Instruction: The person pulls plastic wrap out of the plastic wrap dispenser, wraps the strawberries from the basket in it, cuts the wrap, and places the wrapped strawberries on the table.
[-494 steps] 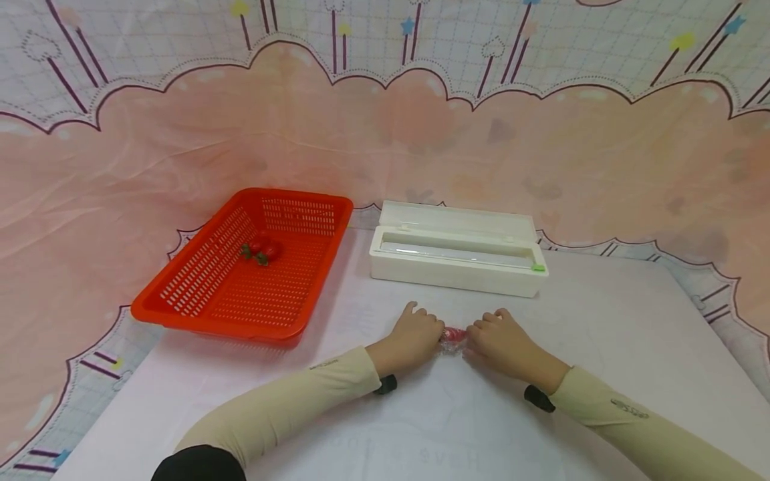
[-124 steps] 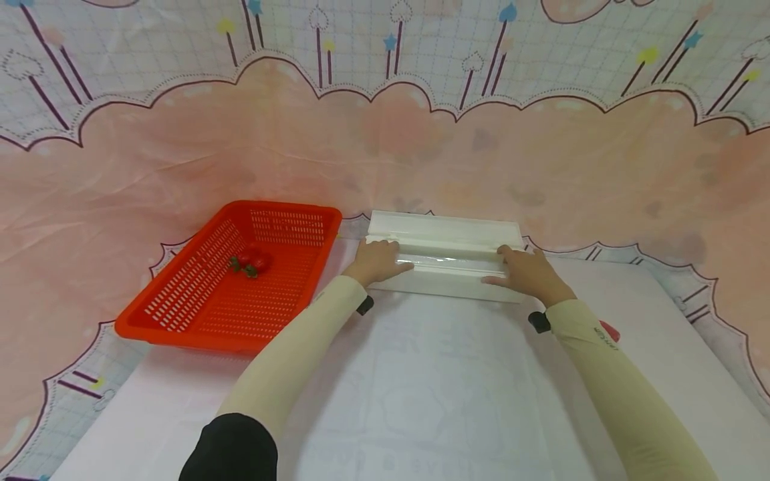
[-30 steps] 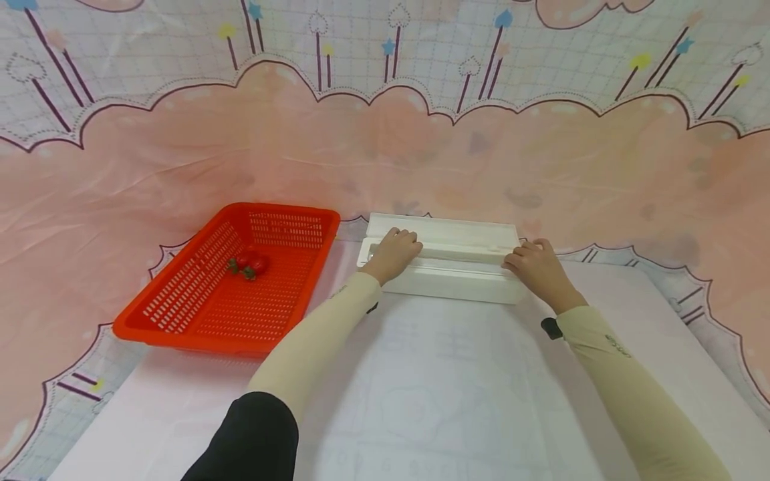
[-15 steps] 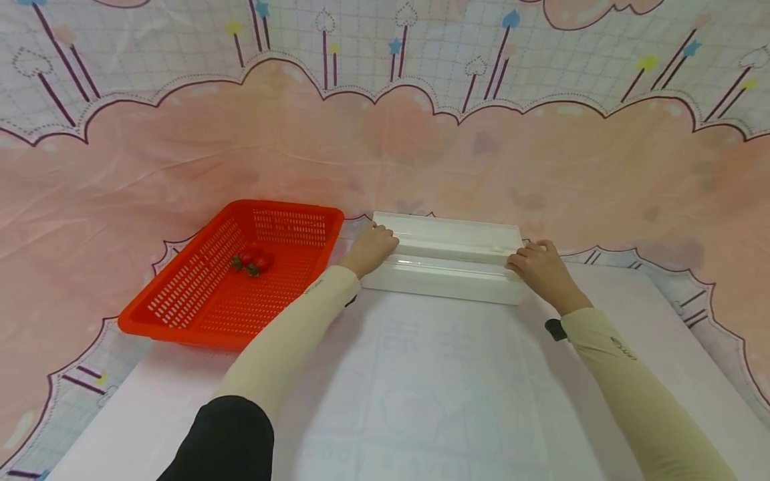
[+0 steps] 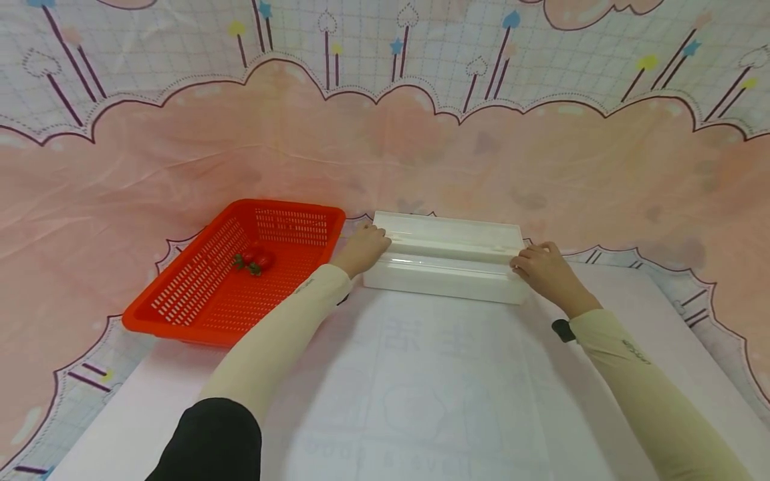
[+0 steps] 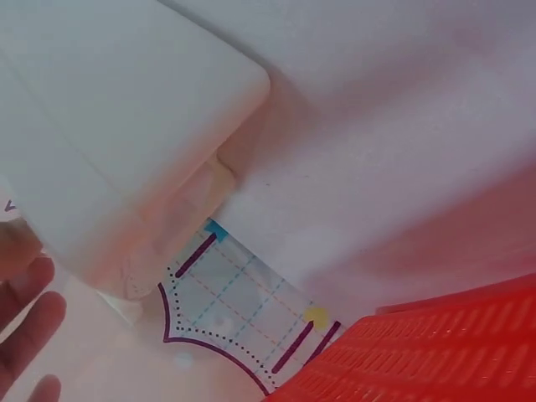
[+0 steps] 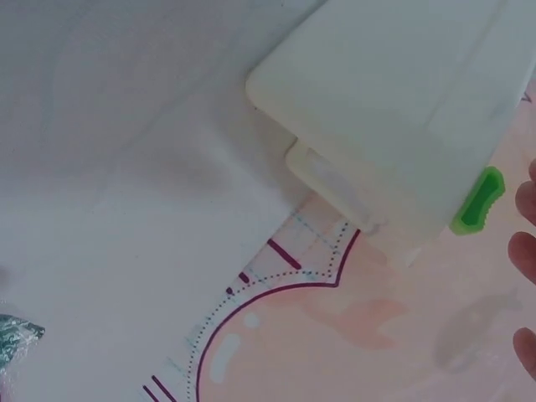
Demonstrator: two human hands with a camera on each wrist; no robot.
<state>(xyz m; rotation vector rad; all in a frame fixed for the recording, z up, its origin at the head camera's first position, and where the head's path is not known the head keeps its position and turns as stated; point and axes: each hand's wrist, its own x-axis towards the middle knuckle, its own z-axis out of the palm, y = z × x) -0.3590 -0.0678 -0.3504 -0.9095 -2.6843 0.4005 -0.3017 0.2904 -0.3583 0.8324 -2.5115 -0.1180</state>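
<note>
A long white cling film box [image 5: 445, 284] stands at the table's back, its lid [image 5: 448, 227] tipped back. Shiny clear film [image 5: 433, 262] shows along its opening. My left hand [image 5: 363, 248] is at the box's left end, fingers curled, pinching the film's edge. At the right end my right hand [image 5: 544, 270] pinches the film in the same way. In the left wrist view several fingertips [image 6: 33, 327] show beside the box's end [image 6: 134, 142]. The right wrist view shows a green slide cutter [image 7: 479, 201] on the box, with fingertips [image 7: 526, 251] near it.
A red plastic basket [image 5: 289, 294] stands left of the box, holding red tomatoes [image 5: 259, 257] with green stems. White paper [image 5: 445, 387] covers the table. Behind hangs a patterned peach cloth [image 5: 421, 160]. Something green in crinkled clear plastic [image 7: 15, 335] lies at the right wrist view's left edge.
Earlier both hands held a small red thing in clear plastic on the table. Over the last second my left hand has slid left to the box's end; my right hand has shifted slightly right.
</note>
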